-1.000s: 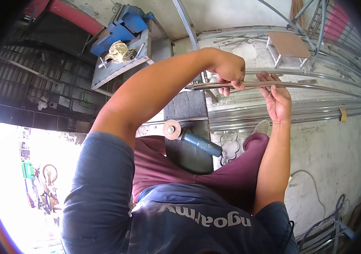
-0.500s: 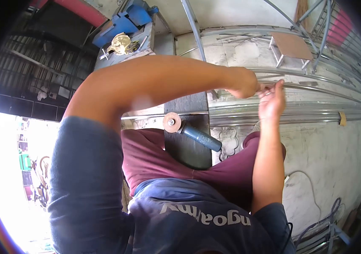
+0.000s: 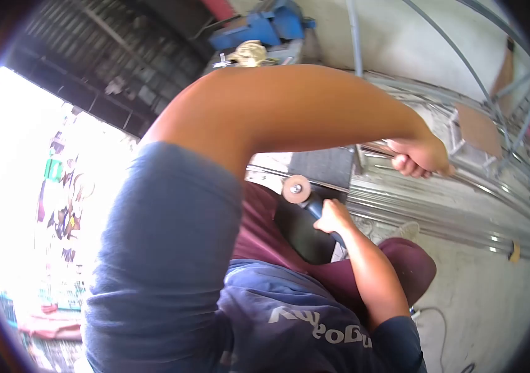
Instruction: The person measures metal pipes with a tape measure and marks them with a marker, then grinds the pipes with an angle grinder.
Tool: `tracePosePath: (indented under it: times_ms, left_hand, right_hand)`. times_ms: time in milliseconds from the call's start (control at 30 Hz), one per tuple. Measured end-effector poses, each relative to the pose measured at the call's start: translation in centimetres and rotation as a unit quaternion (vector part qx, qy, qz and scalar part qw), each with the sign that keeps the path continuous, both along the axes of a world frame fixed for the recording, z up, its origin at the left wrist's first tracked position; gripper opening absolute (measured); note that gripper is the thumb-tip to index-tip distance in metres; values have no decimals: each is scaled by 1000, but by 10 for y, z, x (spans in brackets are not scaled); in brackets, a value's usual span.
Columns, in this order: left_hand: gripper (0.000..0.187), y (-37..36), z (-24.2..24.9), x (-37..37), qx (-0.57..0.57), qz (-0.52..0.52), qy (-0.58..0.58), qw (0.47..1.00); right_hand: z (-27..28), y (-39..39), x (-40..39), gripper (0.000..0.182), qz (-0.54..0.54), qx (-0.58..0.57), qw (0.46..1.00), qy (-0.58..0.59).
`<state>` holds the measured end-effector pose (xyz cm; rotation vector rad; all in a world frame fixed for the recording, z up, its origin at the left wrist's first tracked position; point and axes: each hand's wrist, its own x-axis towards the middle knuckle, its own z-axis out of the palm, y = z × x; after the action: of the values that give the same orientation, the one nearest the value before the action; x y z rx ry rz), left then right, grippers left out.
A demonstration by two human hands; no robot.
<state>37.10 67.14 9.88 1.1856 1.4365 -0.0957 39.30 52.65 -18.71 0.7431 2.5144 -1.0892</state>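
My left arm reaches across to the right, and my left hand (image 3: 423, 156) is closed around a shiny metal tube (image 3: 485, 185) that runs off to the right. Lower down, my right hand (image 3: 334, 217) grips the dark body of an angle grinder (image 3: 315, 210). The grinder's round, brownish disc (image 3: 296, 189) faces up and has a nut at its centre. Beneath the grinder lies a dark bench board (image 3: 302, 233) between my legs. Part of the tube near my left hand is hidden by the fingers.
Several long metal tubes (image 3: 402, 208) lie across the floor to the right. A small brown-topped stool (image 3: 477, 129) and grey metal frames (image 3: 454, 53) stand farther back. Blue machinery (image 3: 259, 28) and a yellowish cloth (image 3: 249, 53) are at the upper left. A cable (image 3: 442, 320) trails on the floor.
My right hand has left the tube and taken hold of the grinder. My left hand stays closed on the tube. The whole view has turned and shifted.
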Motion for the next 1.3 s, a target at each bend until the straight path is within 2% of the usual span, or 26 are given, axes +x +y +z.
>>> tracePosePath:
  times_ms: [100,133,167,233,300,400,433,500,567,633,667,767,833,967,1000,1033,1133,1233,1300]
  left_hand:
    - [52,1,7,4,-26,-19,15,999]
    - [52,2,9,4,-30,-28,17,999]
    - [52,3,11,3,-33,-40,20,998]
    - [45,8,16,4,-28,-59,30,997]
    - [41,11,24,5,-12,-75,31,997]
    - [40,12,35,4,-1,-82,42,996]
    - [40,11,36,4,2,-81,46,996]
    - [39,15,32,7,16,-79,57,995]
    - [38,17,33,10,25,-79,66,994]
    - [37,21,34,10,30,-79,74,994]
    - [35,23,35,10,30,-80,80,993]
    - [31,27,37,15,30,-71,110,991]
    - [29,28,39,18,47,-71,116,990]
    - [28,35,40,29,32,-71,120,990]
    - [28,34,41,33,34,-68,112,991]
    - [27,34,43,35,37,-64,105,992]
    - [25,39,44,44,29,-70,104,992]
    - [25,41,40,48,32,-70,82,994]
    - [25,41,39,49,36,-68,72,994]
  right_hand:
    - [8,15,0,35,4,-66,997,-35]
    - [9,15,4,32,-4,-143,990,-14]
    - [15,18,6,32,16,-179,982,-50]
    - [15,9,15,31,-67,-350,933,53]
    - [18,12,18,28,-148,-517,839,88]
    - [22,15,28,30,-138,-557,789,219]
    - [53,11,35,35,-156,-554,772,268]
    - [74,12,45,41,-118,-551,758,328]
    - [78,18,54,50,-109,-567,747,330]
    - [90,23,65,51,-186,-636,675,325]
    - [88,27,69,56,-184,-649,650,350]
    - [105,21,75,66,-190,-578,690,393]
    - [110,19,72,68,-189,-604,656,411]
    - [107,26,67,65,-191,-581,652,449]
    - [108,28,70,66,-195,-612,616,455]
    - [106,26,66,68,-207,-594,608,484]
    - [106,22,64,75,-222,-484,672,515]
    - [121,25,73,83,-212,-476,683,512]
    - [100,31,69,89,-222,-341,736,542]
